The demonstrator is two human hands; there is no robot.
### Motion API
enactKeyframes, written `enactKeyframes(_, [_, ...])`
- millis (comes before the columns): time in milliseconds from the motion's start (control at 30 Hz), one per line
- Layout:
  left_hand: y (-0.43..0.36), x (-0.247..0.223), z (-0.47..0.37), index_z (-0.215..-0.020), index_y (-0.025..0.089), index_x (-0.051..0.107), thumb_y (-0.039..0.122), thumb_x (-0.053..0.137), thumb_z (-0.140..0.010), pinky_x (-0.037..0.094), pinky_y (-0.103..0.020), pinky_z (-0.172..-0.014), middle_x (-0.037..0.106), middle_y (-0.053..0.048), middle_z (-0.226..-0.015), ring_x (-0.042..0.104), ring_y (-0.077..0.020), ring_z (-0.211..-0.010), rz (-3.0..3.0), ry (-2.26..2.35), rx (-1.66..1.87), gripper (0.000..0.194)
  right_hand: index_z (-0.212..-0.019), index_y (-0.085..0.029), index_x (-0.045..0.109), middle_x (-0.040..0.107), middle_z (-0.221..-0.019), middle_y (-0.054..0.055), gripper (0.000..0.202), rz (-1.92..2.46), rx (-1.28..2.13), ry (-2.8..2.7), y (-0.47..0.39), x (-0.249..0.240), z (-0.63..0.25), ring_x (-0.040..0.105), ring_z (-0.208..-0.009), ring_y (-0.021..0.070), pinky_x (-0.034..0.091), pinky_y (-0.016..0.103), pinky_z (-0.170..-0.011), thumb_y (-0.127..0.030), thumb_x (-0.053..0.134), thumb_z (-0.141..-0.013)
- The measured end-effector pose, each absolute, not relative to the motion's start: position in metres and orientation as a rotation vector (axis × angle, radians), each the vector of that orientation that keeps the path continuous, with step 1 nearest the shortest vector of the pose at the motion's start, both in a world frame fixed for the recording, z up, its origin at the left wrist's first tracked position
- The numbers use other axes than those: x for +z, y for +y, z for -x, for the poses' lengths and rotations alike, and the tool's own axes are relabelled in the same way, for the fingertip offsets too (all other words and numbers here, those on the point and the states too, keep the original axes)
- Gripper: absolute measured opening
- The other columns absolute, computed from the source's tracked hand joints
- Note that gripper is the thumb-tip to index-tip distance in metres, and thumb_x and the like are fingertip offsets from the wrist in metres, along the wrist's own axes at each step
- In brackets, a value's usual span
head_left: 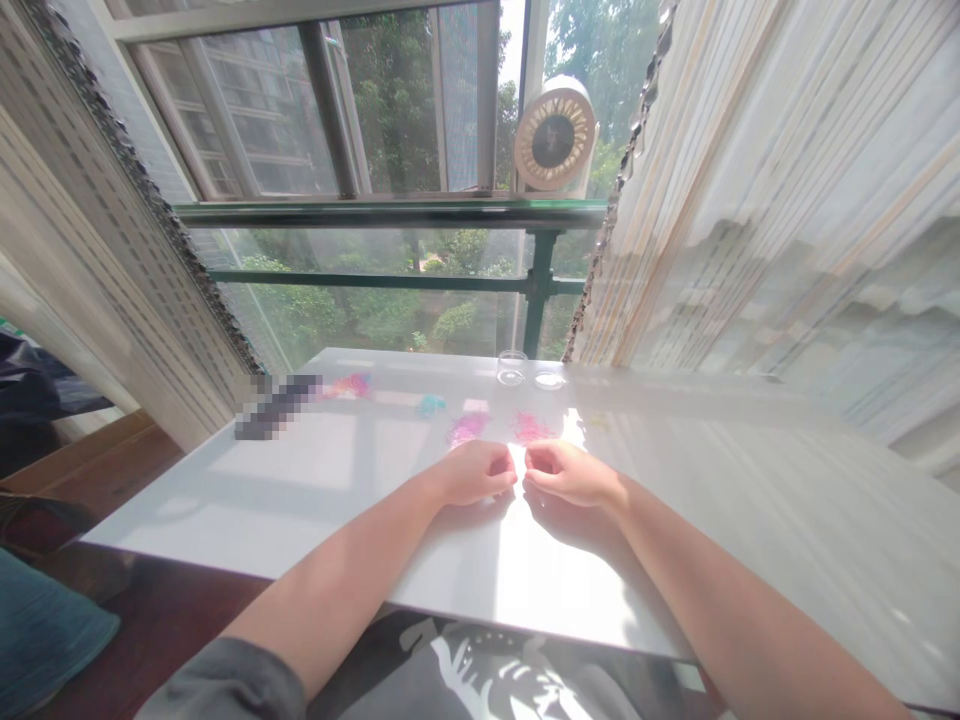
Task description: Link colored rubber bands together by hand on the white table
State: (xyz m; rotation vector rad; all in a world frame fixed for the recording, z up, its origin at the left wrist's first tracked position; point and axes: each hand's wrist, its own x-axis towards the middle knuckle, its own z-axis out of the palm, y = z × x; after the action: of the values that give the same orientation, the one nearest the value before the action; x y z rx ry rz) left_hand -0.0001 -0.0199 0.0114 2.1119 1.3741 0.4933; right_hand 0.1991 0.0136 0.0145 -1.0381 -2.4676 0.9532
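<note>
My left hand (480, 472) and my right hand (566, 472) are held close together over the white table (300, 510), a small gap between their fingertips. Both have thumb and fingers pinched together; whatever they hold, if anything, is too small to make out. Just beyond my left hand lies a purple-pink pile of small pieces (469, 427). A red-pink pile (532, 427) sits just past my right hand. Farther left are a teal pile (430, 404) and a mixed pink and orange pile (349, 385). A faint yellowish pile (600, 421) is to the right.
A clear round container (512, 369) and a clear shallow dish (550, 381) stand near the table's far edge. At the far left lies a dark, pixelated object (279, 407). A round fan (554, 135) is in front of the window, with curtains (720, 200) on both sides.
</note>
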Motion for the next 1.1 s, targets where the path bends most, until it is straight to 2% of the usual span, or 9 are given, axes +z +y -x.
enactKeyframes(367, [-0.0194, 0.0119, 0.0007, -0.076, 0.019, 0.060, 0.036, 0.051, -0.079, 0.039, -0.022, -0.059, 0.065, -0.001, -0.075, 0.057, -0.0140, -0.068, -2.112, 1.365, 0.484, 0.019, -0.062, -0.019, 0.043, 0.043, -0.060, -0.005, 0.014, 1.050, 0.903, -2.474, 0.0123, 0.0173, -0.1985, 0.038, -0.056, 0.0095, 0.029, 0.022, -0.052, -0.023, 0.049, -0.074])
enactKeyframes(667, [-0.0196, 0.0120, 0.0005, -0.079, 0.018, 0.061, 0.038, 0.050, -0.079, 0.040, -0.023, -0.060, 0.065, -0.001, -0.074, 0.058, -0.0147, -0.068, -2.090, 1.358, 0.478, 0.023, -0.064, -0.019, 0.043, 0.044, -0.062, -0.005, 0.013, 1.033, 0.873, -2.436, 0.0132, 0.0149, -0.1985, 0.037, -0.057, 0.0099, 0.029, 0.023, -0.053, -0.024, 0.049, -0.075])
enactKeyframes(1100, [-0.0198, 0.0112, 0.0006, -0.077, 0.019, 0.059, 0.036, 0.051, -0.080, 0.039, -0.023, -0.060, 0.066, 0.000, -0.073, 0.058, -0.0137, -0.066, -2.081, 1.337, 0.490, 0.019, -0.062, -0.019, 0.043, 0.042, -0.059, -0.005, 0.013, 1.042, 0.846, -2.429, 0.0119, 0.0168, -0.1982, 0.037, -0.056, 0.0098, 0.029, 0.023, -0.053, -0.021, 0.047, -0.074])
